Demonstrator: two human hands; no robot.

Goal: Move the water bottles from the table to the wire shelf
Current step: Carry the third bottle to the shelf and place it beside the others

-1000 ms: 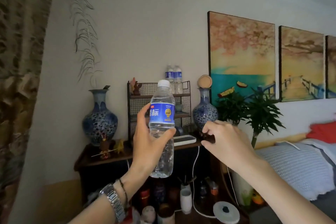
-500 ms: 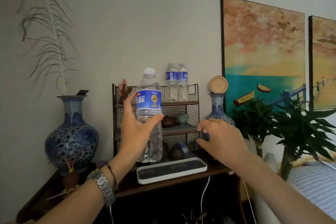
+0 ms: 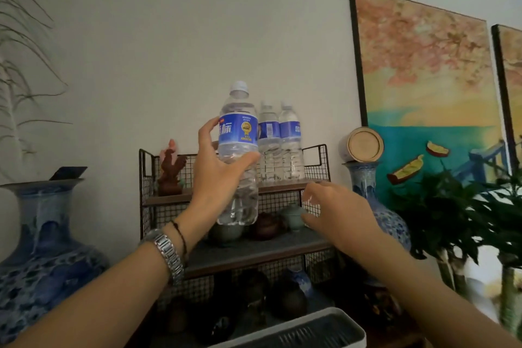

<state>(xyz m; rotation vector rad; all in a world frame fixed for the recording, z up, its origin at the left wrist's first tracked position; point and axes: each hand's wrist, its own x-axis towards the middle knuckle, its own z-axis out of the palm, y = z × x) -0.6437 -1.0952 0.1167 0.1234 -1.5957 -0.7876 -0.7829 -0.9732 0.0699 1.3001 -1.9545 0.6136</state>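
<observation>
My left hand [image 3: 219,178] grips a clear water bottle [image 3: 239,133] with a blue label and white cap, upright, in front of the black wire shelf [image 3: 316,169]. The bottle's base hangs below the top tier, level with the middle tier. Two more water bottles [image 3: 279,144] stand side by side on the right half of the top tier. My right hand [image 3: 336,215] hovers empty with fingers apart near the shelf's right side, at the height of the middle tier.
A brown rooster figurine [image 3: 169,169] stands on the top tier's left. Small teapots [image 3: 267,226] sit on the middle tier. Blue-and-white vases [image 3: 42,251] flank the shelf; the right vase [image 3: 364,178] carries a round tin. A green plant [image 3: 457,212] is at right, a white tray [image 3: 305,330] below.
The view has closed in on the shelf. My left hand has carried the bottle up and rightward, close to the two bottles on top. My right hand has opened slightly near the shelf.
</observation>
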